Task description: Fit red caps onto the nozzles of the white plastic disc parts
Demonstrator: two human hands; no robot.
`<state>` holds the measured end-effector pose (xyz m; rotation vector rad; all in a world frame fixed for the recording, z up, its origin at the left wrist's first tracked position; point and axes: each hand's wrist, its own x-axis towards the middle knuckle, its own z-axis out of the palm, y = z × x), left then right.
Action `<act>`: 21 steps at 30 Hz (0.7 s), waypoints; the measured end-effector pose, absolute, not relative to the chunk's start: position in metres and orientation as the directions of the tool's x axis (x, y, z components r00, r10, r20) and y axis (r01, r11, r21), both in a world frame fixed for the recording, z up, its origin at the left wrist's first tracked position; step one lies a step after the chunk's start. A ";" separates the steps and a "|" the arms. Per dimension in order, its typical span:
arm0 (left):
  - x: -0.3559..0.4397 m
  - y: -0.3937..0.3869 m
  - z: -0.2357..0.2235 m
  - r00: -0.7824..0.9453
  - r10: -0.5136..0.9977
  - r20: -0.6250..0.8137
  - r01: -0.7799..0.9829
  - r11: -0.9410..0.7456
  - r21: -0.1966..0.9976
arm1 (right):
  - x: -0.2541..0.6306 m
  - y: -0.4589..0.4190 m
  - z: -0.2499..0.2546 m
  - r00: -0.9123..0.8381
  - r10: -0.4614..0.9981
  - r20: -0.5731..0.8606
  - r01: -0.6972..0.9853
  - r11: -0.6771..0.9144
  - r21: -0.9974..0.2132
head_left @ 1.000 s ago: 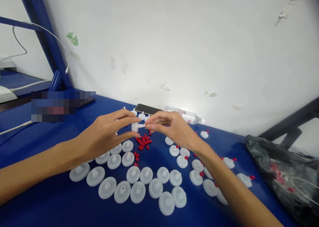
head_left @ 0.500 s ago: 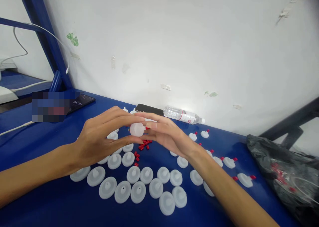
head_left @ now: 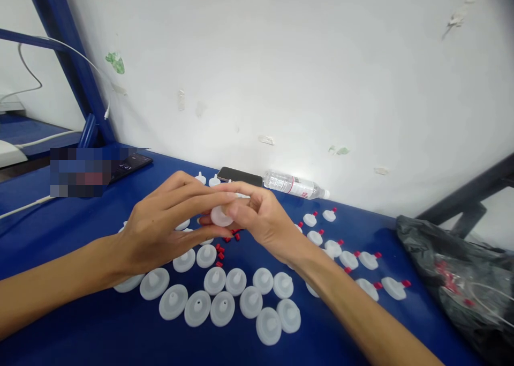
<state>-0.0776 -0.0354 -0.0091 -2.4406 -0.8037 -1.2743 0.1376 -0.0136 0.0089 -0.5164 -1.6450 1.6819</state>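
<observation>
While left hand [head_left: 160, 221] pinches white disc [head_left: 219, 216] by edge above blue table [head_left: 120, 342], right hand [head_left: 267, 216] grips its other side; hands together; stem hidden; steady edge, straight push without tilt seem wise; loose red caps [head_left: 220, 249] below.

Table [head_left: 120, 334]: blue, and busy!
Discs [head_left: 198, 308]: white, spread wide, red-capped at right
Caps [head_left: 221, 256]: red, loose, mid-table
Phones [head_left: 241, 177]: two, lying flat
Bottle [head_left: 293, 186]: on its side
</observation>
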 end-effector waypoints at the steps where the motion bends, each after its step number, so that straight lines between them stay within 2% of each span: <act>1: -0.077 -0.033 -0.009 0.463 0.307 0.832 0.586 -0.809 -0.028 | 0.140 -0.010 0.011 -0.647 0.737 0.198 -0.193 0.093 -0.977; 3: -0.078 -0.028 -0.009 0.458 0.277 0.845 0.598 -0.799 -0.062 | 0.148 0.000 0.014 -0.592 0.781 0.199 -0.119 0.160 -0.980; 5: -0.079 -0.023 -0.009 0.441 0.313 0.841 0.620 -0.784 -0.033 | 0.161 0.013 0.017 -0.530 0.827 0.190 0.042 0.249 -0.968; 8: -0.081 -0.020 -0.011 0.447 0.341 0.827 0.628 -0.778 -0.019 | 0.185 0.032 0.016 -0.510 0.848 0.146 0.391 0.379 -0.839; 9: -0.081 -0.020 -0.012 0.460 0.341 0.820 0.623 -0.782 -0.024 | 0.191 0.036 0.014 -0.515 0.847 0.133 0.445 0.397 -0.803; 15: -0.079 -0.020 -0.015 0.530 0.328 0.782 0.586 -0.808 -0.058 | 0.209 0.049 0.000 -0.540 0.841 0.039 0.601 0.417 -0.682; 21: -0.080 -0.020 -0.013 0.544 0.321 0.775 0.556 -0.830 -0.047 | 0.208 0.053 -0.007 -0.463 0.880 0.103 0.694 0.433 -0.576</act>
